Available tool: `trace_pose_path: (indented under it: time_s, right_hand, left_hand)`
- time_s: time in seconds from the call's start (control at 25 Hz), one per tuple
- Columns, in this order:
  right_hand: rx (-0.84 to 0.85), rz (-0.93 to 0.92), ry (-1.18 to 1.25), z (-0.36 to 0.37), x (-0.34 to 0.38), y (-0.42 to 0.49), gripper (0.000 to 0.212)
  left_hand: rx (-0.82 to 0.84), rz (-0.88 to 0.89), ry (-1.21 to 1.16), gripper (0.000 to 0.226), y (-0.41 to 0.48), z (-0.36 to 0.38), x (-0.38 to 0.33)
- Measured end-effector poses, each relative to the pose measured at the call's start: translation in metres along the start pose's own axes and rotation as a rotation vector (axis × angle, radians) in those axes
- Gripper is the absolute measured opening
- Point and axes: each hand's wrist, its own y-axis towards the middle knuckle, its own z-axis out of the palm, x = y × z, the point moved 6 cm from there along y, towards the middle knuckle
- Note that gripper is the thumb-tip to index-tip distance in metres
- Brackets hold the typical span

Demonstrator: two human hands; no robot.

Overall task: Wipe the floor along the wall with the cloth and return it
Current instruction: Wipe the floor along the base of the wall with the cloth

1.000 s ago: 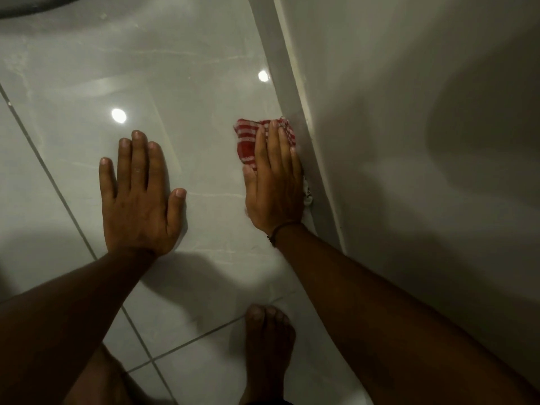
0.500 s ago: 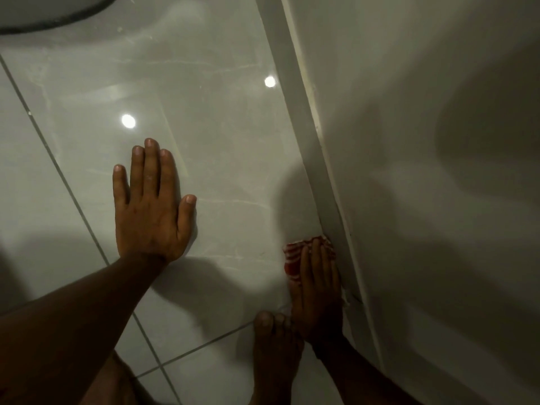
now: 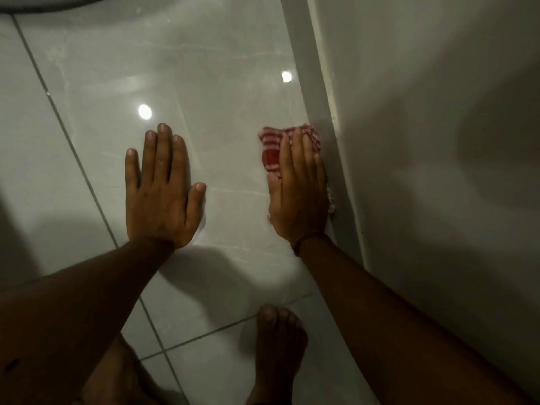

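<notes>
A red-and-white checked cloth (image 3: pixel 270 149) lies bunched on the glossy pale floor tile (image 3: pixel 228 83), tight against the skirting of the wall (image 3: pixel 423 127). My right hand (image 3: pixel 298 188) presses flat on top of it, fingers pointing away from me, and covers most of the cloth. A small bit of cloth shows at the hand's right edge by the skirting. My left hand (image 3: pixel 163 188) lies flat on the tile to the left, fingers spread slightly, holding nothing.
A pale skirting strip (image 3: pixel 324 112) runs along the wall's base. My bare foot (image 3: pixel 279 346) stands on the tile below the right hand. Grout lines cross the floor at the left and bottom. A dark curved edge (image 3: pixel 43 4) shows at the top left.
My right hand has slid the cloth forward along the skirting, away from my foot, back to about where it was a second ago. The left hand has stayed planted.
</notes>
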Motion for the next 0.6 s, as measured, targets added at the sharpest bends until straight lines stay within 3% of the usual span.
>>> trace_pose_path:
  time_s: [0.32, 0.48, 0.6]
  right_hand:
    - [0.032, -0.042, -0.146, 0.021, -0.060, -0.172, 0.057]
    - [0.038, -0.016, -0.115, 0.010, -0.047, -0.149, 0.060]
    - [0.042, -0.033, -0.043, 0.002, -0.020, -0.075, 0.062]
  left_hand:
    - [-0.037, 0.008, -0.002, 0.081, -0.001, 0.000, 0.001]
    - [-0.039, 0.014, -0.001, 0.081, -0.001, 0.001, 0.000]
    - [-0.037, 0.014, 0.002, 0.081, -0.001, 0.001, 0.000]
